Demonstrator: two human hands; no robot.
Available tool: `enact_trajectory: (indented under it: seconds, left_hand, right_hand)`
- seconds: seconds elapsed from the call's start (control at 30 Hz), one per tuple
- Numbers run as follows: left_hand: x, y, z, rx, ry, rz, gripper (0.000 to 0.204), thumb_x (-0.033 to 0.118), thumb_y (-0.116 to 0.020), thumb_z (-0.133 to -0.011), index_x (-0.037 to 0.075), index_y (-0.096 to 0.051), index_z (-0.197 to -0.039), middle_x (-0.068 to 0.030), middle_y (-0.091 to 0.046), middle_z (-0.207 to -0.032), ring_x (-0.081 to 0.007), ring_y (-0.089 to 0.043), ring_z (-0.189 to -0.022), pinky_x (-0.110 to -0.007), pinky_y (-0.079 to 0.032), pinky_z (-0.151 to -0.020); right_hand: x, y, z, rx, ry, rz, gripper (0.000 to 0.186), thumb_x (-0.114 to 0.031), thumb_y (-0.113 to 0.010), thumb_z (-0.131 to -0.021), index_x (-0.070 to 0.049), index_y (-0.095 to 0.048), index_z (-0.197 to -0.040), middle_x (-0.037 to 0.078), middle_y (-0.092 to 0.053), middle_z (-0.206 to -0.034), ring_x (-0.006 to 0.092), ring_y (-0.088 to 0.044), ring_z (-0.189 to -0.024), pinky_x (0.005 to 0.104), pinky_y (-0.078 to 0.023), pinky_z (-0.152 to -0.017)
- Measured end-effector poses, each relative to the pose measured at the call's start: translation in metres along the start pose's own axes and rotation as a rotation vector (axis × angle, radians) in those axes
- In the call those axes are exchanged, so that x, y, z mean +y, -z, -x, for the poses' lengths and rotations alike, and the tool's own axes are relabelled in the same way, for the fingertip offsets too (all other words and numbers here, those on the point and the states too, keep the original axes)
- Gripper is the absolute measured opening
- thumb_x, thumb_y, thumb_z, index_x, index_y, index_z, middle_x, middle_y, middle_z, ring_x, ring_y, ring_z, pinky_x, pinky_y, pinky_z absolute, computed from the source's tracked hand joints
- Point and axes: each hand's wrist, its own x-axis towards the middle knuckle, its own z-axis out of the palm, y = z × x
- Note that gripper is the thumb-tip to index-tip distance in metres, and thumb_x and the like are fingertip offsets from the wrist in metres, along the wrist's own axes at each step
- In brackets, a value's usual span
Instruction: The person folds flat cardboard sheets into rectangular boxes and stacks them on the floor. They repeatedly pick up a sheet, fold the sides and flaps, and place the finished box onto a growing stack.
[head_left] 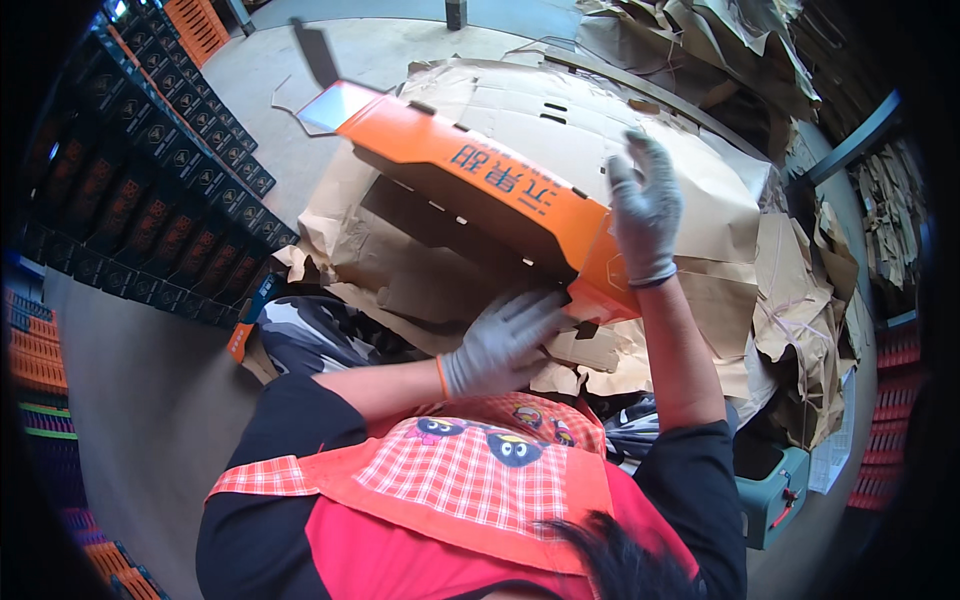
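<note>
A partly folded orange cardboard box (430, 155) lies tilted in front of me, with one long printed side standing up and a flap sticking out at its far left end. My left hand (508, 345), in a grey-white glove, reaches to the box's near right corner with its fingers stretched out flat. Some of those fingertips are hard to make out against the dark inside. My right hand (648, 205), gloved too, is at the box's right end panel, fingers raised and apart. Neither hand is wrapped round anything.
Brown cardboard sheets (715, 220) form a broad pile beneath and behind the box. Stacked dark printed boxes (150, 190) stand at left, with orange crates (38, 350) beyond. Torn brown paper (800, 330) and a green case (772, 495) are at right.
</note>
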Motion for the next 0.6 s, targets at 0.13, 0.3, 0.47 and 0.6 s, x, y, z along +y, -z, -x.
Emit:
enact_trajectory:
  seconds: [0.13,0.3,0.47,0.6]
  left_hand:
    - [-0.001,0.052,-0.106,-0.103,-0.100,-0.548,0.089,0.066,-0.070,-0.061,-0.003,-0.057,-0.115,-0.0226,-0.053,-0.122,-0.0358,-0.044,-0.123,-0.056,-0.027,-0.105]
    - [-0.037,0.049,-0.157,-0.306,-0.102,-0.528,0.094,0.081,-0.064,-0.053,-0.001,-0.060,-0.098,-0.0167,-0.059,-0.091,-0.0311,-0.056,-0.090,-0.040,-0.041,-0.085]
    - [-0.041,0.052,-0.155,-0.291,-0.150,-0.402,0.085,0.079,-0.065,-0.053,0.001,-0.061,-0.086,-0.0166,-0.060,-0.085,-0.0309,-0.058,-0.083,-0.039,-0.044,-0.081]
    - [-0.045,0.054,-0.145,-0.279,-0.118,-0.360,0.081,0.075,-0.066,-0.056,0.000,-0.060,-0.086,-0.0169,-0.060,-0.086,-0.0314,-0.058,-0.085,-0.040,-0.044,-0.082]
  right_hand:
    - [0.009,0.008,-0.003,-0.077,-0.112,0.189,0.056,-0.021,-0.067,-0.081,0.004,-0.047,-0.128,0.017,-0.061,-0.107,0.0297,-0.062,-0.100,0.0361,-0.048,-0.086]
    - [0.007,0.044,-0.002,-0.081,0.328,0.508,0.039,-0.016,-0.068,-0.079,0.000,-0.053,-0.112,0.019,-0.060,-0.114,0.0323,-0.062,-0.097,0.0373,-0.050,-0.080]
    - [0.014,0.076,-0.017,-0.460,-0.015,0.355,0.014,-0.019,-0.061,-0.086,-0.007,-0.063,-0.079,0.014,-0.063,-0.067,0.0311,-0.063,-0.061,0.0391,-0.051,-0.059]
    - [0.017,0.053,-0.030,-0.618,0.463,0.810,0.028,-0.025,-0.052,-0.089,-0.010,-0.056,-0.067,0.012,-0.059,-0.059,0.0314,-0.058,-0.054,0.0416,-0.045,-0.051]
